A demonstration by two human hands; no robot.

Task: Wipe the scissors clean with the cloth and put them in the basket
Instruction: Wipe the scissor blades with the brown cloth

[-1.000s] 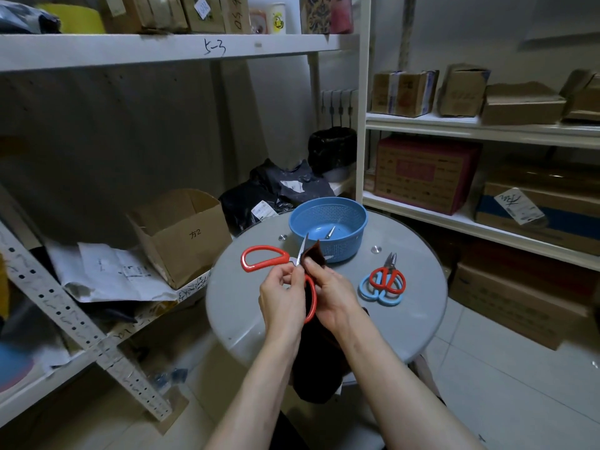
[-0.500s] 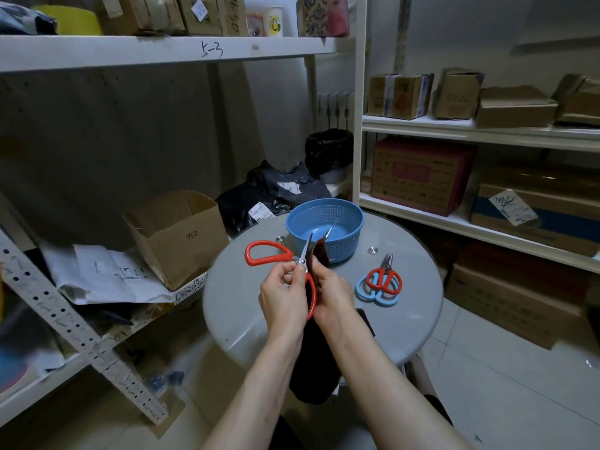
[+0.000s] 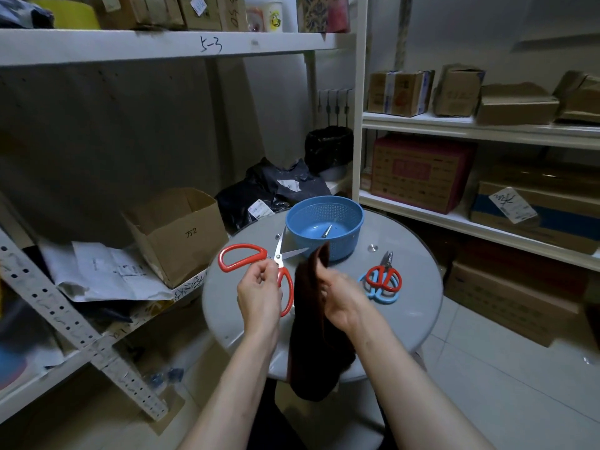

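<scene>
Scissors point(image 3: 278, 254) in L hand point(image 3: 259, 295), 2 small prs point(image 3: 383, 271) on table point(image 3: 418, 319).

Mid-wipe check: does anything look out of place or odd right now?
Nothing damaged or spilled. The large red scissors in the left hand gape open, bare blades toward the blue basket, while the right hand holds the brown cloth clear of them. On the table, small red scissors lie stacked on a light blue pair.
</scene>
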